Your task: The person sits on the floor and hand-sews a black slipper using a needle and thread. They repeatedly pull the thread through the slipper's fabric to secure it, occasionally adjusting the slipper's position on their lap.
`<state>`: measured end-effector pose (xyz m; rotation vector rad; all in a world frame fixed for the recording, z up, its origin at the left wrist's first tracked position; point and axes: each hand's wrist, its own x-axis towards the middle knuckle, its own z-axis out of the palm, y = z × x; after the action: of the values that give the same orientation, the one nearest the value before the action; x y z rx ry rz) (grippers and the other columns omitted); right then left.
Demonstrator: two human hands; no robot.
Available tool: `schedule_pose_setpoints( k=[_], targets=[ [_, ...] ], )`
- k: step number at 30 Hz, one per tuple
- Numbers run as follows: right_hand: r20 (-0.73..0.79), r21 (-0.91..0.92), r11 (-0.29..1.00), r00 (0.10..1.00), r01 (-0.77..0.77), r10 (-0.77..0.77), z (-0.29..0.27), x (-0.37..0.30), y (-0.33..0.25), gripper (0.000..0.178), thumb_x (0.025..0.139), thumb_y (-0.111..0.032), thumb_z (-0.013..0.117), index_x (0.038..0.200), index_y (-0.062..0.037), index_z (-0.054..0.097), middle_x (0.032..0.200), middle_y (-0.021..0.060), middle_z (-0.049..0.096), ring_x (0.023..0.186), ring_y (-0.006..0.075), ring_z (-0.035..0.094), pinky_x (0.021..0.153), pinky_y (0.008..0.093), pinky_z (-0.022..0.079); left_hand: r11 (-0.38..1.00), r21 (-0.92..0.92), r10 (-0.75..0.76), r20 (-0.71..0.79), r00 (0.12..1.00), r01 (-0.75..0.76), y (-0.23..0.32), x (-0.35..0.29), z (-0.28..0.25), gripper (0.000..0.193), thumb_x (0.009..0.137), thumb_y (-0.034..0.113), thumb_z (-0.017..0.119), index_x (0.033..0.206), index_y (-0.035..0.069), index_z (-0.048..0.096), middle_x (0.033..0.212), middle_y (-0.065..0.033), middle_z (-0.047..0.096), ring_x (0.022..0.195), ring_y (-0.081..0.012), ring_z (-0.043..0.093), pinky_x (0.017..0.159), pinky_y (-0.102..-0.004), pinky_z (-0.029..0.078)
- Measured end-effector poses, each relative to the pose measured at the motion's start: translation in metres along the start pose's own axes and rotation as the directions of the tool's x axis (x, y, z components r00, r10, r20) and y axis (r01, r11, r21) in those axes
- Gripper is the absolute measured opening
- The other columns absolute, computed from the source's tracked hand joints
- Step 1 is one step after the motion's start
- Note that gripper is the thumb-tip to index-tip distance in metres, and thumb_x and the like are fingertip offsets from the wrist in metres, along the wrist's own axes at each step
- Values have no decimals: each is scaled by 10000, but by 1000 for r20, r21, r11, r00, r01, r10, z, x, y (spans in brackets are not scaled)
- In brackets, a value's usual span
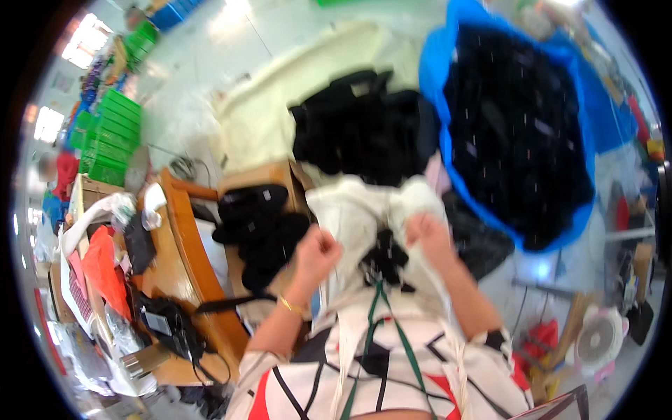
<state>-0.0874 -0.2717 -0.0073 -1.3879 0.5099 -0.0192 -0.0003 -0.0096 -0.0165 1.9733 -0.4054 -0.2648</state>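
Observation:
My left hand (318, 253) is raised over the left side of my lap with its fingers curled in. Anything it may hold is too small to make out. Over my right knee is my right hand (425, 232), blurred, its fingers also drawn together; what is in them does not show. Off-white cloth (350, 203) covers my knees. Between the hands, a small dark bundle (383, 260) lies on my lap, where a green cord (374, 301) hangs down to it. Beyond my knees, a heap of black fabric pieces (357, 133) rests on a cream sheet (259, 105).
A large blue bag (432, 70) full of black pieces stands ahead on the right. At left, a cardboard box (294, 178) has black soft items (259, 224) in it, beside a wooden bench (189, 259). Farther off are green crates (112, 133) and, at right, a fan (598, 339).

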Motion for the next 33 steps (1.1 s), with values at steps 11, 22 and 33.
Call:
schedule_pose_setpoints(
  k=[11, 22, 33],
  targets=[
    [-532, 760, 519, 832, 391, 153, -303, -45, -17, 108, 956, -91, 615, 914, 0, 575, 694, 17, 501, 602, 107, 493, 536, 207, 476, 960, 280, 24, -151, 988, 20, -40, 25, -51, 134, 811, -23, 628, 825, 34, 508, 689, -49, 506, 601, -132, 499, 574, -264, 435],
    [-960, -184, 815, 77, 549, -268, -364, -105, -28, 136, 915, -109, 622, 884, 21, 596, 750, 93, 573, 683, 173, 575, 756, 358, 558, 929, 186, 223, 405, 887, -319, 10, 23, 64, 260, 794, 11, 695, 1040, 85, 660, 1042, -95, 633, 834, -259, 643, 669, -322, 549],
    [-362, -175, 977, 915, 120, -177, -133, -62, 38, 123, 970, -140, 613, 973, -23, 649, 874, 12, 635, 776, 101, 595, 759, 237, 493, 936, -90, 264, 819, 509, -341, 14, 8, 128, 169, 794, 105, 712, 942, 47, 655, 919, -54, 632, 888, -224, 597, 802, -322, 489]
  ],
)
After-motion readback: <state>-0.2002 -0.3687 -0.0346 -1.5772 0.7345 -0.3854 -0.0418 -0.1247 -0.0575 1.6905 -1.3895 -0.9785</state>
